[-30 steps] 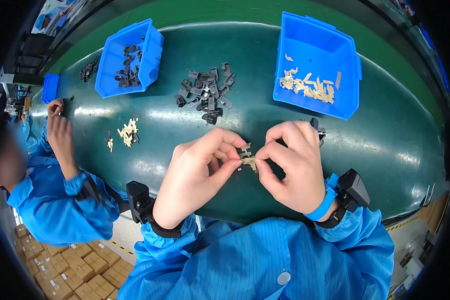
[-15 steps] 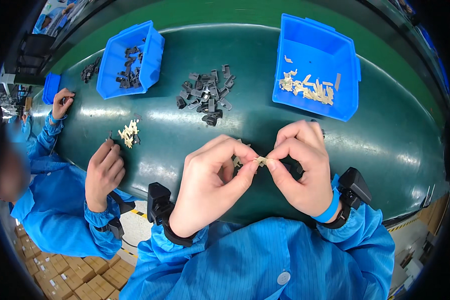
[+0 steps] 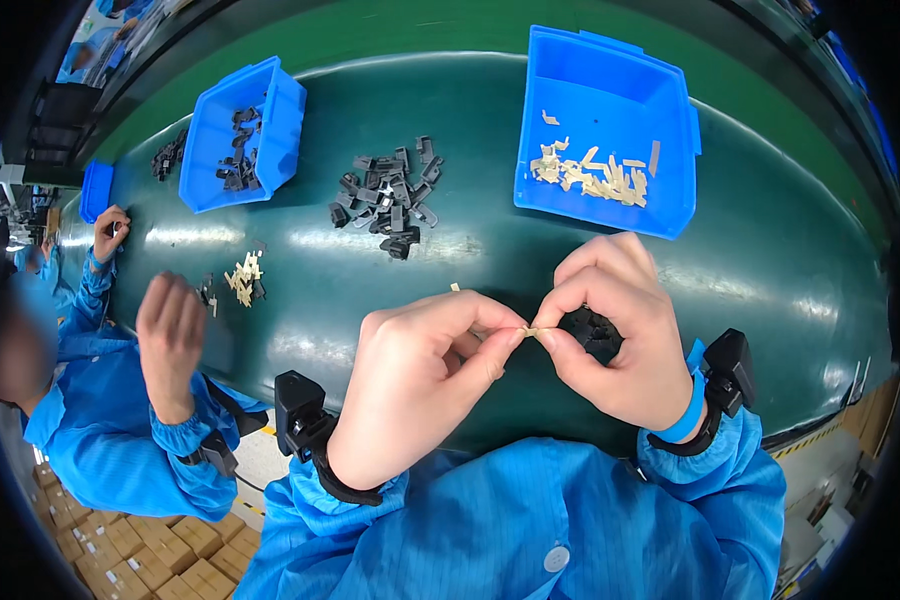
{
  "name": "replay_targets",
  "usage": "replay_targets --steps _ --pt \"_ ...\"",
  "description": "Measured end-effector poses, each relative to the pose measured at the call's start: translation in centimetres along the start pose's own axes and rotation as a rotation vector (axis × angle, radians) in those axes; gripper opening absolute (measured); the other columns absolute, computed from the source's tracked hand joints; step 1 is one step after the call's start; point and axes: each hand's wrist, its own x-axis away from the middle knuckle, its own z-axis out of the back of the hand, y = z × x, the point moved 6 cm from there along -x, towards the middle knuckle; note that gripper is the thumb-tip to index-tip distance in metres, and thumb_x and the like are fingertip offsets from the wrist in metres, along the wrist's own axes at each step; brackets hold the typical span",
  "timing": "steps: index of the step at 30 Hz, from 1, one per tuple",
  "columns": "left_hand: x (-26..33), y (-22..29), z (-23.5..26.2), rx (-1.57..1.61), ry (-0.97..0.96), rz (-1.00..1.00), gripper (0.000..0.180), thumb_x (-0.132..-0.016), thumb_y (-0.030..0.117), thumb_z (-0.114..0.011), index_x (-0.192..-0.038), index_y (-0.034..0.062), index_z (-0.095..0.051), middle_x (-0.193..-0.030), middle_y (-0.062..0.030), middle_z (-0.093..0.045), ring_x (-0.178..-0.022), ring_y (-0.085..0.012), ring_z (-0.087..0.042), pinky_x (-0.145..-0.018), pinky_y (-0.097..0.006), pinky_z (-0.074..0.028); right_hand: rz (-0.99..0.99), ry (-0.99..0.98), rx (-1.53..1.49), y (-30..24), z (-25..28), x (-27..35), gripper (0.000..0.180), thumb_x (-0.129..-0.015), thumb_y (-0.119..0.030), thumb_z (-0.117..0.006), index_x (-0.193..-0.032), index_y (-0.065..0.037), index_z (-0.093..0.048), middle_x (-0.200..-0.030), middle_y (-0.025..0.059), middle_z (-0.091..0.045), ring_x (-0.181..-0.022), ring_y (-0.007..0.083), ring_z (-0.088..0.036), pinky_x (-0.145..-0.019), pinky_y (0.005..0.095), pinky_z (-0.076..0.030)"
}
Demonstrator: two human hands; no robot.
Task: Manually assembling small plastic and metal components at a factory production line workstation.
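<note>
Because the green table (image 3: 450,105) spans most of the view, everything else reads against it, beginning with the co-worker (image 3: 120,430) seated at the left, whose near hand (image 3: 170,335) hovers blurred beside a small group of cream and dark pieces (image 3: 243,278). At the far side stand two open blue containers: the right bin (image 3: 610,90) holds loose cream strips (image 3: 595,178), the left bin (image 3: 288,130) dark parts (image 3: 237,170). In front, the person's left hand (image 3: 410,385) and right hand (image 3: 615,360) meet tip to tip, each closed in a thumb-and-index pinch. A heap of dark grey parts (image 3: 390,200) lies beyond them, and further dark pieces (image 3: 595,335) show through the loop of the right hand. Smallest of all is the cream piece (image 3: 532,333) gripped between both pairs of fingertips, mostly hidden by them. Its slight visible edge suggests a thin hold, so uneven pulling or twisting could bend or snap it, while a loosened pinch might let it drop among the dark pieces nearby; with the fingers covering it, a crooked grip could easily pass unnoticed.
</note>
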Motion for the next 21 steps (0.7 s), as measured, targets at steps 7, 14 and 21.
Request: replay_targets --steps 7,14,21 --pt "-0.1 0.8 -0.2 0.121 0.08 -0.014 0.008 -0.081 -0.001 -0.07 -0.089 -0.0003 -0.067 -0.078 -0.0072 -0.07 -0.069 -0.0103 -0.069 -0.059 -0.022 -0.054 -0.026 -0.022 -0.081 0.1 0.6 0.0 0.017 -0.068 -0.001 -0.069 -0.078 -0.012 -0.061 -0.084 0.0016 -0.056 -0.084 0.0211 -0.05 -0.077 0.0334 -0.036" --pt "0.3 1.2 -1.1 0.271 0.163 -0.068 0.008 -0.081 -0.004 -0.069 -0.088 -0.0022 -0.066 -0.079 -0.0082 -0.07 -0.073 -0.0121 -0.07 -0.063 -0.022 -0.055 -0.124 0.027 -0.369 0.7 0.7 0.4 0.013 -0.071 0.002 -0.067 -0.078 -0.008 -0.061 -0.083 0.0022 -0.058 -0.084 0.0191 -0.053 -0.079 0.0319 -0.04" --pt "0.7 2.7 -1.6 0.139 0.138 -0.221 0.007 -0.083 -0.007 -0.063 -0.09 -0.0074 -0.062 -0.089 -0.013 -0.068 -0.08 -0.0159 -0.068 -0.073 -0.026 -0.055 -0.057 0.085 -0.215 0.4 1.3 0.7 0.01 -0.071 -0.002 -0.066 -0.078 -0.007 -0.06 -0.085 0.0059 -0.055 -0.085 0.0192 -0.051 -0.08 0.0311 -0.038"
